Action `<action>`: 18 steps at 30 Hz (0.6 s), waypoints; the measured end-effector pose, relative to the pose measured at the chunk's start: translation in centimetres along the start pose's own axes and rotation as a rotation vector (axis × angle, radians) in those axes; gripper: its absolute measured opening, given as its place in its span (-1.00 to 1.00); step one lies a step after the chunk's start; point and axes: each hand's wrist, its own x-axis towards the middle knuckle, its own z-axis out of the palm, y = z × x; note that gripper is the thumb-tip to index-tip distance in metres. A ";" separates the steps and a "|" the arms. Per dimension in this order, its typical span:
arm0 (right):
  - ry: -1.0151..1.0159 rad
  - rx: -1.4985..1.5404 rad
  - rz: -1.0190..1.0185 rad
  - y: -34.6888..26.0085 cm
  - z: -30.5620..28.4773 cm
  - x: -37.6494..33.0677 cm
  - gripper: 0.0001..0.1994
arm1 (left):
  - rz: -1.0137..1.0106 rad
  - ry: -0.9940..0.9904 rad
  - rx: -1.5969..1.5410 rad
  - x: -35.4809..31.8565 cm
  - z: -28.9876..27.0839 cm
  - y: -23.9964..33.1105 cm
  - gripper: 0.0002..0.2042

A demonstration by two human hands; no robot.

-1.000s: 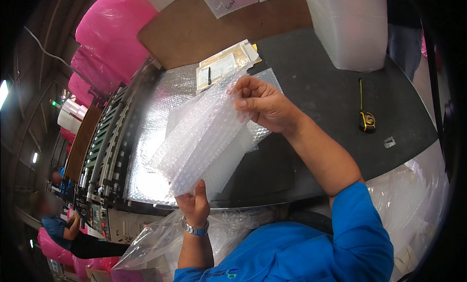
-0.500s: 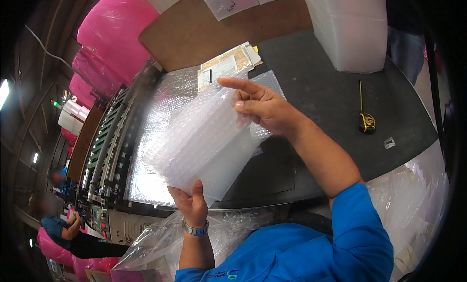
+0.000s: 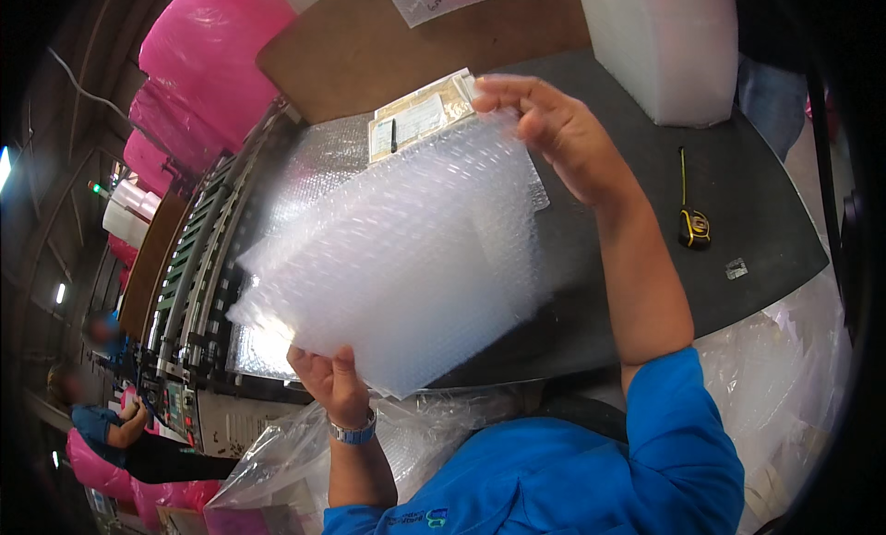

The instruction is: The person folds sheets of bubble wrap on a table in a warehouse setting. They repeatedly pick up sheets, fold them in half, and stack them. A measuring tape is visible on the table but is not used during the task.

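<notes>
A clear bubble wrap sheet (image 3: 415, 258) is held up at a tilt over the table, its bubbled surface blurred by motion. At its near left edge my left hand (image 3: 330, 383) grips it, thumb on top and the other fingers underneath. My right hand (image 3: 554, 133) is up at the far right corner, thumb and curled fingers closed about the sheet's edge. Under the held sheet, more bubble wrap (image 3: 337, 143) lies on the table, partly hidden.
Papers (image 3: 420, 115) with a dark pen (image 3: 394, 135) lie beyond the sheet. A yellow-black tape measure (image 3: 694, 228) rests on the dark tabletop (image 3: 628, 258). A tall white foam stack (image 3: 660, 55) stands far right. Roller machinery (image 3: 189, 267) borders the left; a person (image 3: 111, 433) stands beyond.
The sheet has spread wider and risen at its right side. My right hand has moved up and to the right; my left hand has shifted slightly left.
</notes>
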 end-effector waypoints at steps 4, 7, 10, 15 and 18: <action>-0.139 0.258 0.215 2.8 -0.2 0.1 -0.14 | -0.191 0.127 -0.163 0.7 0.0 -0.7 -0.61; -0.320 0.292 0.340 3.8 2.3 0.1 -0.14 | -0.297 0.267 -0.208 1.4 1.2 -0.2 -0.61; -0.293 0.326 0.395 5.0 3.4 0.1 -0.15 | -0.397 0.385 -0.243 1.5 1.1 -0.1 -0.60; -0.126 0.412 0.592 8.3 3.6 0.3 -0.38 | -0.577 0.406 -0.689 0.8 -2.9 -2.8 -0.56; -0.009 0.313 0.613 9.3 2.9 0.4 -0.51 | -0.594 0.439 -0.701 1.7 -2.7 -1.8 -0.53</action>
